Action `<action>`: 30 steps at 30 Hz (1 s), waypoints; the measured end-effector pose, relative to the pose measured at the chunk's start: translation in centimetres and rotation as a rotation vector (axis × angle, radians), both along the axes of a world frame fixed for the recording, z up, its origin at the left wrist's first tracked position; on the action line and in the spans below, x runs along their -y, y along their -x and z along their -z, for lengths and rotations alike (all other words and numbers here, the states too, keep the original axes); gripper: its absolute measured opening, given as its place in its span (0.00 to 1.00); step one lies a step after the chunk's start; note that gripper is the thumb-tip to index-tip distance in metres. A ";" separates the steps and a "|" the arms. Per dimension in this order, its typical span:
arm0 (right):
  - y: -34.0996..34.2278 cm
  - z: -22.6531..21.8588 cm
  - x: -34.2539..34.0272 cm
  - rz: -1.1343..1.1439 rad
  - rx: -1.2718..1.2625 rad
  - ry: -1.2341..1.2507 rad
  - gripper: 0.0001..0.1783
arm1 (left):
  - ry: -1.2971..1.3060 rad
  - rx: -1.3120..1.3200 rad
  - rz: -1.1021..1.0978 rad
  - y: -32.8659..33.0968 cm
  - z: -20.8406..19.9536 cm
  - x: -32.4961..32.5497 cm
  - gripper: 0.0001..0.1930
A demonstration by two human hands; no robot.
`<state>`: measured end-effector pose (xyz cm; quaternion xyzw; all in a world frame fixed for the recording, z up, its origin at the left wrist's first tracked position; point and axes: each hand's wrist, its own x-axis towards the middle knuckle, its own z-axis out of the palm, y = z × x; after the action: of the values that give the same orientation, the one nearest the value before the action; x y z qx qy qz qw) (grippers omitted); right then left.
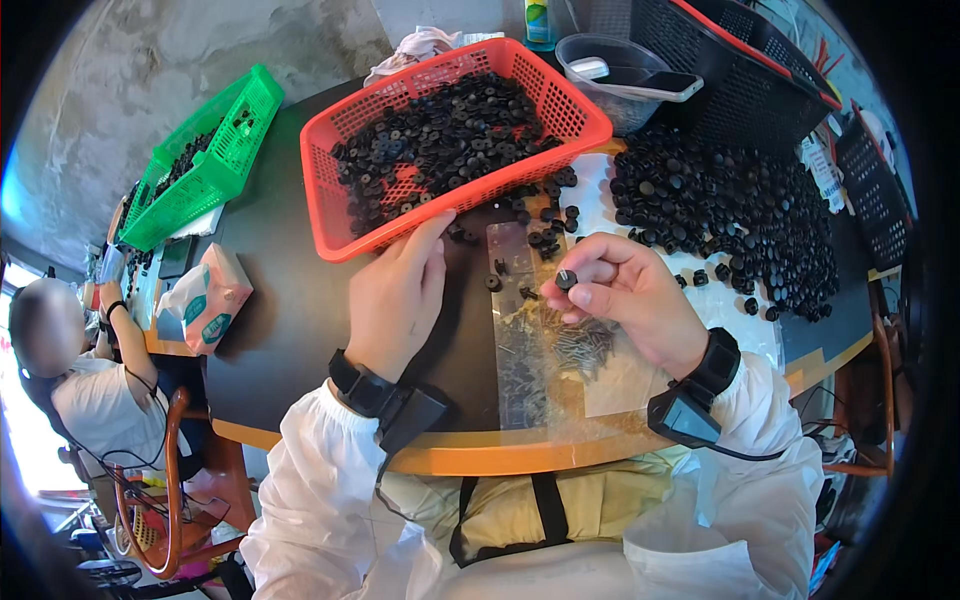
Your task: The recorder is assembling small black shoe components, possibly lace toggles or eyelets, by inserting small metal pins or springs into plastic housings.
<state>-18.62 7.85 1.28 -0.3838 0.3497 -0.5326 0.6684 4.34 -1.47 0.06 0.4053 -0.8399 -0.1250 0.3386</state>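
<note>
My right hand (640,300) pinches a small round black knob (566,280) between thumb and fingers, with a short metal pin showing on it. Below it, a pile of short metal screws or pins (585,348) lies on clear plastic sheeting (512,385). My left hand (395,300) reaches to the near rim of a red plastic basket (322,215), its index finger stretched out and the thumb apart. Some of its fingers are hidden. Many black ring-shaped parts (440,140) fill that basket. Several loose black parts (545,238) are scattered between the basket and my right hand.
A large heap of black knobs (720,215) covers the table's right side. Behind it stand a black basket (740,90) and a clear tub (625,105) with a phone (655,84) on it. Leftward are a tissue pack (215,300), a green basket (225,160) and a seated person (110,400).
</note>
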 end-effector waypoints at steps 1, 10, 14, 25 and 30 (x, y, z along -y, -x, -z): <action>-0.1 -0.2 0.0 0.002 -0.013 -0.003 0.11 | 0.056 0.152 -0.032 -0.1 0.7 0.4 0.17; 0.0 -0.7 -0.3 -0.011 -0.030 -0.057 0.13 | 0.112 0.297 0.014 0.1 1.2 1.1 0.16; 0.0 -0.7 -0.5 -0.009 -0.070 -0.035 0.11 | 0.106 0.274 0.000 -0.1 1.0 1.0 0.12; 0.6 0.1 0.2 0.024 -0.093 0.000 0.12 | 0.063 0.306 -0.073 -1.3 1.5 0.9 0.10; 0.8 0.2 0.1 0.011 -0.133 -0.018 0.10 | 0.053 0.373 -0.098 -1.3 0.6 0.2 0.09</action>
<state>-19.40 7.70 1.13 -0.4105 0.4002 -0.5064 0.6441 5.60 -1.67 -0.58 0.4528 -0.8704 -0.0088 0.1931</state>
